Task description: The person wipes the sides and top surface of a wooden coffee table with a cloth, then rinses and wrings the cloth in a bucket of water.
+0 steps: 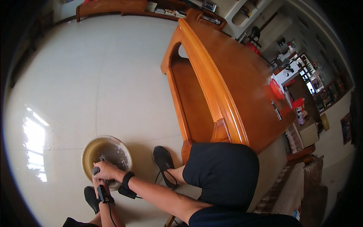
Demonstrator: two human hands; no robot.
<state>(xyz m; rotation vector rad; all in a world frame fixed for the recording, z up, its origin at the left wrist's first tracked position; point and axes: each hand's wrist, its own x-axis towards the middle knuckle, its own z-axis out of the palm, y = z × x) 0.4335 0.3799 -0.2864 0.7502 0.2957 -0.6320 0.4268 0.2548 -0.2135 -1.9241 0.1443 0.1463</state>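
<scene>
Both of my hands are together over a round yellowish basin (86,154) that stands on the floor with cloudy water (113,150) in it. My right hand (107,170) grips a wet, dark grey cloth (96,170), which bulges out at the side of the fist. My left hand (99,181) is just below, closed around the same bunched cloth; my right hand partly hides its fingers. A black device on a strap (128,185) sits on my right wrist, and another black device (103,194) with a cable is on my left wrist.
A glossy wooden table (227,71) with an open lower shelf (190,93) stands beside my right knee. On its top lie a pen (276,110) and a red basket (276,88). My black shoes (163,157) flank the basin on pale floor tiles (68,85). A low wooden cabinet (113,8) is at the far side.
</scene>
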